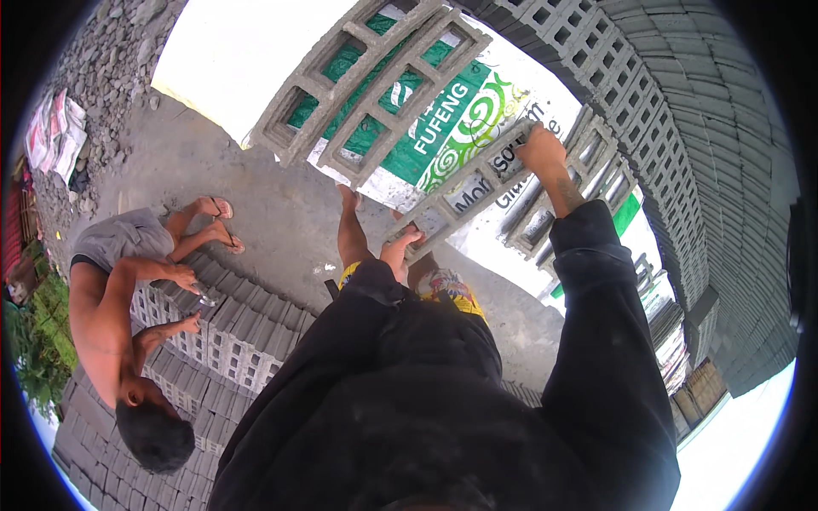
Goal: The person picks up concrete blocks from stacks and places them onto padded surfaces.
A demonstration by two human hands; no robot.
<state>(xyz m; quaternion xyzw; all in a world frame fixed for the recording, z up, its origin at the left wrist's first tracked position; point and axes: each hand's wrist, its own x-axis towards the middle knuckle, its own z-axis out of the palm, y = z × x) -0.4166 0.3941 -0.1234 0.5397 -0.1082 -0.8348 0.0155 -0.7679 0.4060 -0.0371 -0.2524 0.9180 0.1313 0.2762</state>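
A grey hollow concrete block (477, 210) is held tilted between my two hands, its open cells facing up. My left hand (399, 251) grips its near left end. The far right end is in my right hand (541, 153), fingers wrapped over the edge. Beneath the block lies a white and green printed sheet (503, 260). Two more hollow blocks, one (319, 85) at the left and another (381, 117) beside it, lie on the sheet's far left part. Further hollow blocks (620, 183) lie just right of my right hand.
Long stacked rows of hollow blocks (635, 81) curve along the far right. At the left, another person (111, 289) bends over stacked blocks (247, 307), hands near their top. Grey ground (187, 162) lies between, with gravel (115, 51) and a crumpled sack (58, 136) at far left.
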